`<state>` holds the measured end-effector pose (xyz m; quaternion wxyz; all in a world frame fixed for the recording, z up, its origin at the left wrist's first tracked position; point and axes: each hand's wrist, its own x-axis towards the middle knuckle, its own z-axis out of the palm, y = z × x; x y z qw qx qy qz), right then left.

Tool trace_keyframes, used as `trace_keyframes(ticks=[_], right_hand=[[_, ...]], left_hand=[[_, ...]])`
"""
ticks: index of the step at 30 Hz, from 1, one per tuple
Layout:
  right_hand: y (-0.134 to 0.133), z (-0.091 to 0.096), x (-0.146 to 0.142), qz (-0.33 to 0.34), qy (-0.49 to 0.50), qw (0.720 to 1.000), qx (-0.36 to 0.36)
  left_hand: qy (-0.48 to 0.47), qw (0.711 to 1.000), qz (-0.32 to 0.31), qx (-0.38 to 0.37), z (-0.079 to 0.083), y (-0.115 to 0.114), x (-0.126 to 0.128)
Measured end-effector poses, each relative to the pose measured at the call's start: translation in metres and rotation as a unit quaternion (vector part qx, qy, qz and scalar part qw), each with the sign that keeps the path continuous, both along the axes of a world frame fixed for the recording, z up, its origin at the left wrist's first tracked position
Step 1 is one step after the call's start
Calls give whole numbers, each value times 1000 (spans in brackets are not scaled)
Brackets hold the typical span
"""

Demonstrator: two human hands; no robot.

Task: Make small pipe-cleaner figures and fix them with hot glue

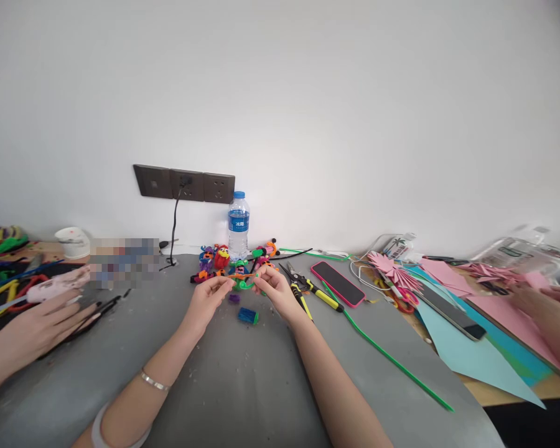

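Note:
Above the grey table, my left hand (211,297) pinches one end of a short orange pipe cleaner (241,276). At its other end, my right hand (275,290) has thumb and fingers closed, with a curled green piece (246,286) just beneath. Whether the green piece is joined to the orange one I cannot tell. On the table below lie a blue coil with a green end (247,315) and a small purple piece (234,298). Behind my hands are several colourful pipe-cleaner figures (221,256). Right of my right hand, yellow-and-black pliers (324,295) lie spread.
A water bottle (239,225) stands against the wall. To the right are a pink-edged phone (338,283), a long green pipe cleaner (392,359) and light-blue paper (466,358). Other people's hands rest at left (42,326) and work at right (548,314). A paper cup (73,244) is far left.

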<state>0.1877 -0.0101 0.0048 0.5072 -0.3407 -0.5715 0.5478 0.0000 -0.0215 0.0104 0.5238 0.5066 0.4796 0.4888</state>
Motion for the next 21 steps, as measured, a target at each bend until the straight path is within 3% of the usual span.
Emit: trace_keyframes(ticks=[21], right_hand=[[-2, 3, -2, 28, -23, 999, 2]], left_hand=[[60, 996, -58, 40, -2, -2, 1]])
